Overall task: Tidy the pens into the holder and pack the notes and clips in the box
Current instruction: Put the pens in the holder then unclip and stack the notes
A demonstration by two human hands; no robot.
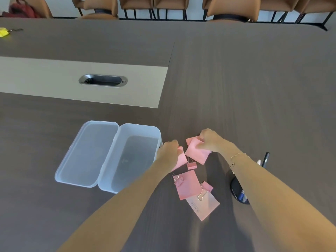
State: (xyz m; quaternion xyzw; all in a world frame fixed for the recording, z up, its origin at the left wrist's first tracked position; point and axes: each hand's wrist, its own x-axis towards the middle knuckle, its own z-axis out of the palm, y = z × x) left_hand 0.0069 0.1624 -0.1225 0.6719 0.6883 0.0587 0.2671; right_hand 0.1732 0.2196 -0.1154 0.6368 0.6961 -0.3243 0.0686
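A clear plastic box (158,135) stands open on the dark table, its lid (87,153) folded out to the left. Just right of it my left hand (168,151) grips a pink note (181,160). My right hand (211,140) pinches a stack of pink notes (197,153). A pink binder clip (192,165) lies between the hands. Nearer me lie another pink note (187,187) and a paler note (205,206), each with a pink clip on it, one (177,180) and the other (206,187). A black mesh pen holder (239,194) with pens (265,159) sits behind my right forearm.
A beige table inset holds a metal cable grommet (103,80). A yellow item (4,32) lies at the far left edge. Brown chairs (234,8) line the far side, with a red bag (21,10) on one.
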